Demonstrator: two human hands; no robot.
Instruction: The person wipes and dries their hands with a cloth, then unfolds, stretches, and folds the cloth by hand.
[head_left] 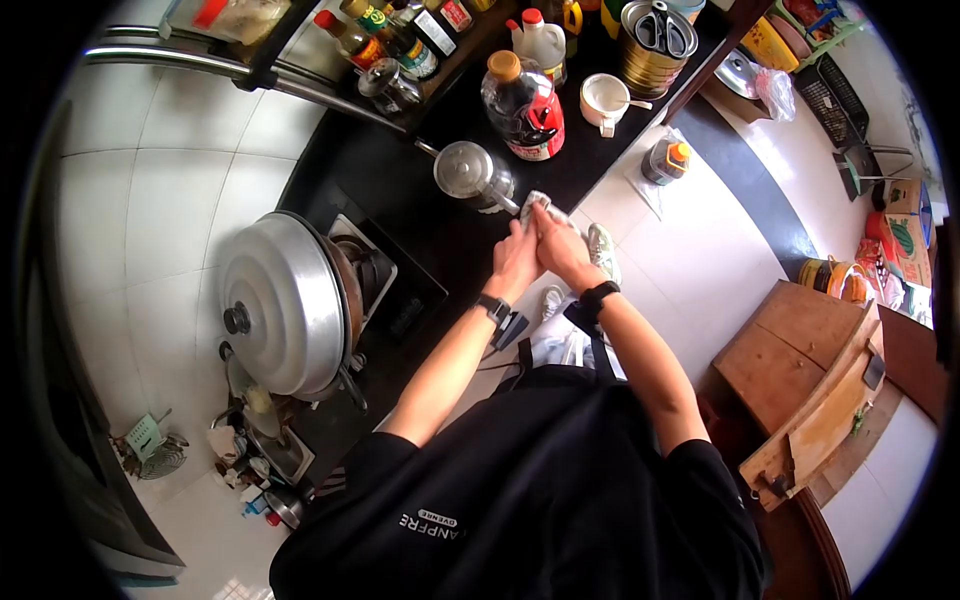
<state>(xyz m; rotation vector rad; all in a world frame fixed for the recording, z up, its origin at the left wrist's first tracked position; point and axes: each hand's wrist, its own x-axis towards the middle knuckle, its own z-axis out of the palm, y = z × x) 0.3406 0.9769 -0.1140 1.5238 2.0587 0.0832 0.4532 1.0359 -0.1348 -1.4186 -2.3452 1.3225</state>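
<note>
Both hands meet at the front edge of the dark counter, around a pale, crumpled cloth (537,201). My left hand (515,262) is closed against the cloth's near side. My right hand (562,246) presses on it from the right, its fingers bunched together, and part of the cloth shows beside them. Just beyond my hands stands a clear jar with a metal lid (464,170). Farther back is a large dark sauce bottle (522,110) with a brown cap. A white cup (605,100) with a spoon in it sits to its right.
At left, a large lidded pan (285,305) covers the stove. Several seasoning bottles (405,45) line a shelf behind. A gold can (658,50) holds scissors. On the floor stand an orange-capped bottle (665,160) and, to the right, a wooden cabinet (785,340).
</note>
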